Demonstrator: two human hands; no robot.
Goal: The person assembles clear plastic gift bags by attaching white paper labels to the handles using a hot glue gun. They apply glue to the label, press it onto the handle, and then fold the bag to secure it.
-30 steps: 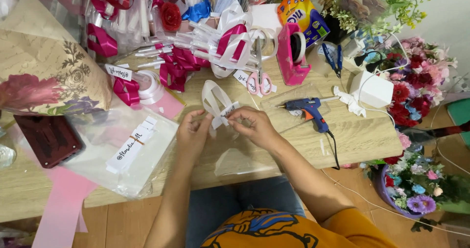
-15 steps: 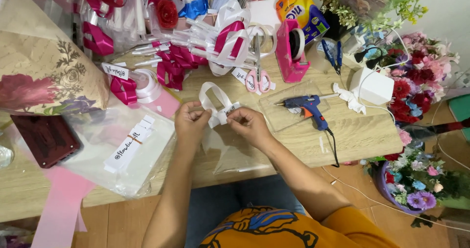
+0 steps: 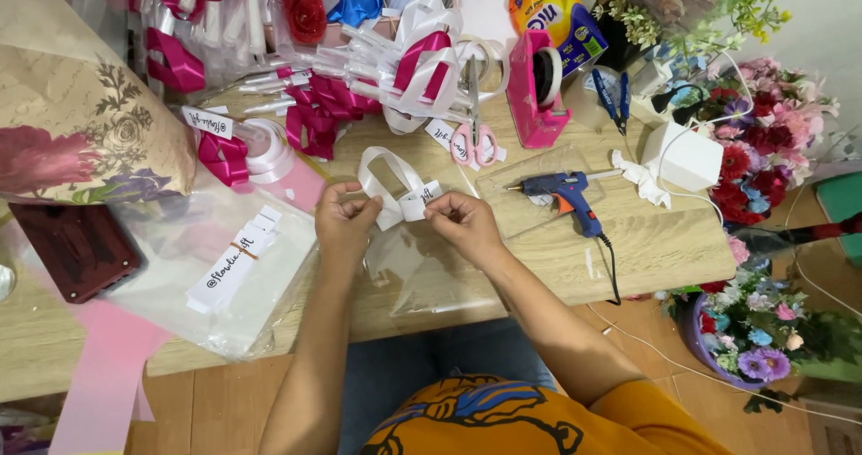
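A person sits at a crowded light wooden worktable (image 3: 664, 248), seen from above. The left hand (image 3: 346, 217) and the right hand (image 3: 462, 221) meet over the table's centre, each closed in a pinch on a looped white satin ribbon (image 3: 388, 178). The loop stands up toward twelve o'clock from the fingers; a short printed white tail of the same ribbon lies between the two thumbs. Neither hand is spread.

At three o'clock from the hands, near but apart, a blue hot-glue gun (image 3: 564, 193) lies on a clear plastic sheet, nozzle pointing toward the hands, with its black cord running to the table's front edge. At one o'clock lie pink-handled scissors (image 3: 472, 142), and beyond them a pink tape dispenser (image 3: 530, 96). Magenta and white ribbon bows (image 3: 377, 87) pile up at twelve o'clock. A flat clear plastic bag holding white label strips (image 3: 229, 262) rests at eight o'clock.

Risks, as I judge them: slippery satin could slide from the pinch and let the loop unfold, and a sleeve or wrist could brush the glue gun's tip if it is hot.
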